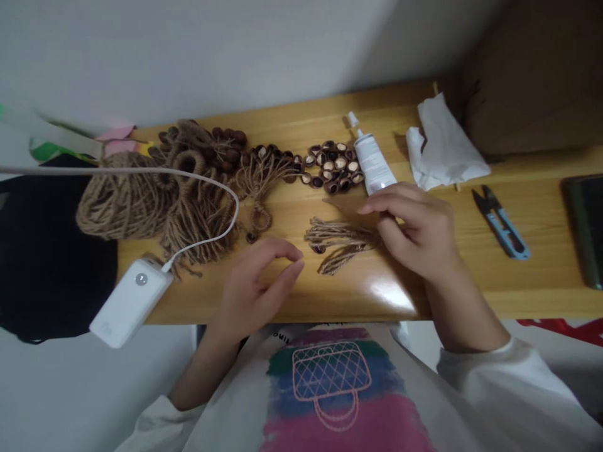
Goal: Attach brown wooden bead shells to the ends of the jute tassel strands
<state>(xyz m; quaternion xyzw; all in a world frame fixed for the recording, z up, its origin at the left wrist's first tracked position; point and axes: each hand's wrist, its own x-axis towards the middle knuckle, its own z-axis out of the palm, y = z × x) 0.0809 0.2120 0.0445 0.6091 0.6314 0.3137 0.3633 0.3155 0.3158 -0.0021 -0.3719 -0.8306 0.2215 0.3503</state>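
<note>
Head view: your left grip [257,285] has fingertips close together, contact unclear; your right grip [419,232] covers one end of the jute cord bundle [340,236], behind the front edge of the surface [475,273], whether clamped on it I can't tell.

Tabletop [527,289]: smooth wood, glossy near right hand [417,229]. Cord bundle [340,235] at right hand: rough, matt, fibrous. Cord ball [125,198] beyond left hand [259,285]: same coarse fibre. Power bank [129,304] left of left hand: smooth plastic. Tissue [443,147] beyond right hand: matt, crumpled paper. Snips [502,236] right of right hand: plastic handles, blades probably metal, light poor.
</note>
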